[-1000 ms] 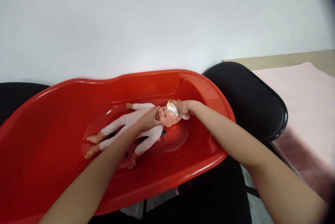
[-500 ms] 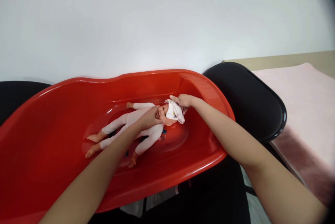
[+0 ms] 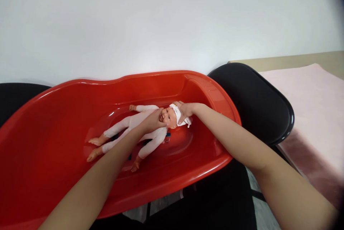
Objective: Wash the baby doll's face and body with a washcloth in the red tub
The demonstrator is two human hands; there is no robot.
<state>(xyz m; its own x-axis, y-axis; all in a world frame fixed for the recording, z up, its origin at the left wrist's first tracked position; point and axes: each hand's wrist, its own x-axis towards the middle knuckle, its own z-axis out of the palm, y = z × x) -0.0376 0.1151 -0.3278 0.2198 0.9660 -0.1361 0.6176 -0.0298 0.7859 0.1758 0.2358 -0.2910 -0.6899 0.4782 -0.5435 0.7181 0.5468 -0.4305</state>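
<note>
The red tub (image 3: pixel 53 126) fills most of my view, with a black seat (image 3: pixel 258 108) at its right end. The doll (image 3: pixel 126 124), in a white suit, lies on its back in the tub's bottom, head to my right. My left hand (image 3: pixel 153 122) has its fingers closed around the doll's chin. My right hand (image 3: pixel 186 109) curls its fingers on the white cloth (image 3: pixel 185 123), pressing it against the doll's crown.

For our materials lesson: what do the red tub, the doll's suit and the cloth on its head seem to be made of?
Red tub: hard moulded plastic, glossy; light glints on its rim. Doll's suit: soft white fabric, matt, probably knit. Cloth: thin white fabric, crumpling under the right hand.
</note>
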